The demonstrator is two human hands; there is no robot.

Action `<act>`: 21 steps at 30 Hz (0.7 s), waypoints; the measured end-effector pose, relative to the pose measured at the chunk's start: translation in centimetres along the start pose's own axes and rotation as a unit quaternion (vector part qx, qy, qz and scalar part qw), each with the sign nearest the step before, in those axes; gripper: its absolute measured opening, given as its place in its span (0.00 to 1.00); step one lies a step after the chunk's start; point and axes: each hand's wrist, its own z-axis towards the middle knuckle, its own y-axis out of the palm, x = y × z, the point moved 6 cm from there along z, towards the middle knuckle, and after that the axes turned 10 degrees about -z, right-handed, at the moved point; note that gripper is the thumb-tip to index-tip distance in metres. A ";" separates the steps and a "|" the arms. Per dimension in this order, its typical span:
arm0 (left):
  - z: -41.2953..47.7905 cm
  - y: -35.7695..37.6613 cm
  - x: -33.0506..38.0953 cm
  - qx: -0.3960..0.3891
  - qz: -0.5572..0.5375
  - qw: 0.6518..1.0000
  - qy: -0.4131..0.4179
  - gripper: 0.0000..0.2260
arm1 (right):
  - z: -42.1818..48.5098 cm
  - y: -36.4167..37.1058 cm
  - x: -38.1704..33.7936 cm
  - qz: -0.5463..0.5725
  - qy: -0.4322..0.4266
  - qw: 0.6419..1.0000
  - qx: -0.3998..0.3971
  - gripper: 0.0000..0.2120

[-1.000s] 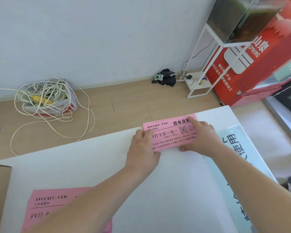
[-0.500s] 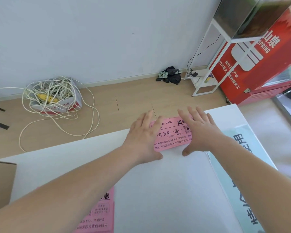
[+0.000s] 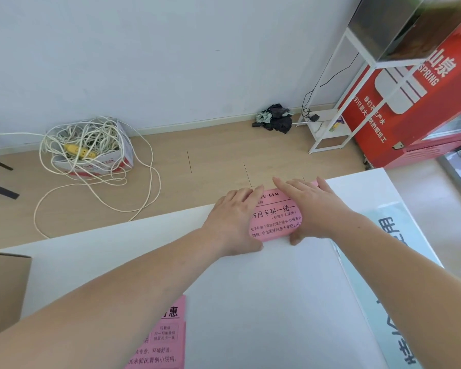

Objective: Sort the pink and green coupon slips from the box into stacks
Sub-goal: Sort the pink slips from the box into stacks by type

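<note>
White table [image 3: 250,302] by a bare wall, wood floor beyond: both palms down on the far pink stack.

Head view: the left hand [image 3: 232,222] and the right hand [image 3: 317,209] lie flat on the pink coupon slips [image 3: 276,222] at the table's far edge. Fingers are straight and close together, pressing and gripping nothing. This looks like squaring the pile. Next, I'd judge, comes a reach back to the cardboard box [image 3: 3,288] at near left. More pink slips [image 3: 165,339] lie near. Cable coil [image 3: 88,145] on the floor far left, red cooler [image 3: 423,102] far right.
</note>
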 end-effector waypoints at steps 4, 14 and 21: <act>-2.9 -1.5 0.5 0.010 -0.014 1.000 0.006 0.60 | -1.1 -1.3 -1.0 -0.003 0.017 1.000 -0.014 0.73; -24.2 -4.4 -8.4 0.129 -0.202 0.947 -0.212 0.38 | -7.4 -5.0 -18.4 0.284 -0.040 0.956 0.055 0.30; -36.7 -0.4 -14.0 0.228 -0.325 0.855 -0.333 0.34 | -12.3 1.9 -28.7 0.306 0.078 0.949 -0.025 0.27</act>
